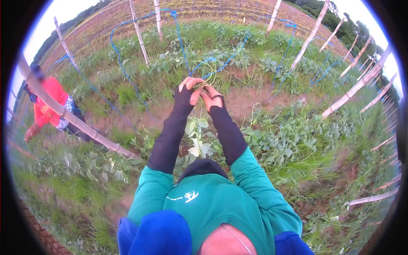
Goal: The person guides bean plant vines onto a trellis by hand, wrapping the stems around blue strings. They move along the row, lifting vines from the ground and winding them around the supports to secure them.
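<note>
My left hand and my right hand meet in front of me, in dark fingerless sleeves. Both have their fingers closed around a thin green vine stem, whose tip loops up above the fingers. Leaves of the same plant hang below my hands, toward my chest. A blue string drops from above and reaches my fingers, and a second blue length slants off to the right. Whether the string is also pinched between the fingers is hidden.
A person in a red top bends at the left, behind a leaning wooden pole. Another pole slants at the right. Rows of leafy plants and grass cover the soil, with blue strings among several stakes.
</note>
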Tool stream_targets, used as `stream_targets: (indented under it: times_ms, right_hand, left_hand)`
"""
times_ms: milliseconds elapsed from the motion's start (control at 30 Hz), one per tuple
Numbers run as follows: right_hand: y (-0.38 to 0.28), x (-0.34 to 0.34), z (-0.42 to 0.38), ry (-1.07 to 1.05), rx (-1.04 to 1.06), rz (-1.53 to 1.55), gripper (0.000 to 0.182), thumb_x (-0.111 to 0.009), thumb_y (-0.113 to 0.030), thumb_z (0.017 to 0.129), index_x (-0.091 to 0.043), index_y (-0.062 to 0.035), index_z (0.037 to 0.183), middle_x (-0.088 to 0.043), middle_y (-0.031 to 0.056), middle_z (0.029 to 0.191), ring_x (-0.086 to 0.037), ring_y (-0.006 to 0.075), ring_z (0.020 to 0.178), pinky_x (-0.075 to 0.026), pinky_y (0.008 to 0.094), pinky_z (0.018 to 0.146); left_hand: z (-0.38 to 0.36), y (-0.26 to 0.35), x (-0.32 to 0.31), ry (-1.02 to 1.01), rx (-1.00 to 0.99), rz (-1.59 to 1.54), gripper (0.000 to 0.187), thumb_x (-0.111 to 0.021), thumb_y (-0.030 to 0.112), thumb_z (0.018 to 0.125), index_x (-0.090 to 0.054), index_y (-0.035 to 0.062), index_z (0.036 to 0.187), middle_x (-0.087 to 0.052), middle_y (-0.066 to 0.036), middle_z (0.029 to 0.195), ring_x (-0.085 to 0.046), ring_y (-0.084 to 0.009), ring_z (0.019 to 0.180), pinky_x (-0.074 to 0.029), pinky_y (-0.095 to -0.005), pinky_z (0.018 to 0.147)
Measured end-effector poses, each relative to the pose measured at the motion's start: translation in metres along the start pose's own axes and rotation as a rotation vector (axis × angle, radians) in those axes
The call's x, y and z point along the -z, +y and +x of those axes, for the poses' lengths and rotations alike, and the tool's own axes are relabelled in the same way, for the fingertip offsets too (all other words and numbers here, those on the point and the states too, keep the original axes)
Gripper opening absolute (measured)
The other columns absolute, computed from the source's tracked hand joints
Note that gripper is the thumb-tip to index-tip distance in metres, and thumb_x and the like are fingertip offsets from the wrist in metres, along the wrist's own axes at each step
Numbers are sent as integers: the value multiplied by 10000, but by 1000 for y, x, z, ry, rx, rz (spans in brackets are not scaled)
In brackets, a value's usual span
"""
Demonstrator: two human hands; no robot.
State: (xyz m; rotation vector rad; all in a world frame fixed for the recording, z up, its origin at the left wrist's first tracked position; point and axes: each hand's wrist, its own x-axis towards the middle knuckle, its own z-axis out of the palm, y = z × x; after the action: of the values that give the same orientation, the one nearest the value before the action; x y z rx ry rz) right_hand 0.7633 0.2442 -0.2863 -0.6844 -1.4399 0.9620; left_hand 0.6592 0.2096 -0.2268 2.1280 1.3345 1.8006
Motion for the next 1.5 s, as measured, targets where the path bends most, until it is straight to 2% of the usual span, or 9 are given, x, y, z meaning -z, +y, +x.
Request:
stream_targets:
  times_ms: [200,400,467,567,700,867,1200,1333,1500]
  right_hand:
    - [6,-21,14,-86,-47,236,233,-502,-66,779,-508,24,994,-566,74,879,-519,122,811,-408,231,729]
    - [9,-27,25,-61,-250,576,294,-504,-31,767,-434,29,1045,-577,110,785,-547,119,673,-437,221,587]
    - [1,-24,23,-33,-272,382,343,-506,0,753,-382,15,1072,-577,106,763,-553,124,638,-444,222,555]
    - [-4,-23,25,-241,-255,340,279,-501,-9,748,-433,6,1018,-577,87,725,-551,123,618,-439,224,552]
    - [-20,-14,28,-321,-320,106,191,-527,-79,741,-515,-12,920,-575,58,690,-531,102,592,-427,223,555]
    - [-15,-16,27,-419,-171,-101,158,-543,-147,738,-570,-22,832,-567,26,621,-521,79,555,-389,212,517]
    - [-5,-23,30,-320,-492,56,211,-545,-215,767,-559,-23,853,-586,52,644,-522,82,486,-372,207,420]
    - [-18,-22,29,-424,-488,-99,234,-555,-254,754,-567,-31,821,-581,40,636,-525,79,518,-386,209,450]
    - [-12,-21,22,-313,-417,214,336,-460,-331,809,-560,-13,860,-572,55,723,-541,112,613,-423,228,556]
  left_hand:
    - [7,1,14,9,-164,308,170,-590,77,645,-577,113,811,-506,-54,743,-484,-248,756,-389,-333,680]
    - [13,-28,30,106,392,-256,177,-584,133,714,-559,86,882,-548,-64,728,-516,-159,671,-411,-266,610]
    - [18,-28,33,128,322,-304,183,-550,206,749,-566,46,837,-556,-77,662,-514,-141,600,-408,-270,583]
    - [23,-38,39,-331,605,197,449,-508,442,735,-590,0,738,-552,-100,614,-516,-142,603,-403,-290,572]
    - [18,-39,39,-378,570,62,524,-549,508,682,-590,-1,800,-575,-111,678,-533,-158,650,-408,-292,594]
    - [16,-26,39,-327,543,15,503,-536,474,710,-559,16,918,-579,-75,739,-516,-144,637,-406,-277,586]
    - [21,-27,56,-613,624,-346,347,-583,265,706,-537,76,994,-468,15,572,-409,-44,477,-306,-184,422]
    - [18,-20,51,-495,724,-245,222,-587,253,706,-553,73,833,-498,10,619,-432,-48,500,-342,-180,452]
    - [-7,-26,50,132,780,-831,179,-522,170,769,-485,61,905,-539,-26,817,-473,-62,658,-394,-181,540]
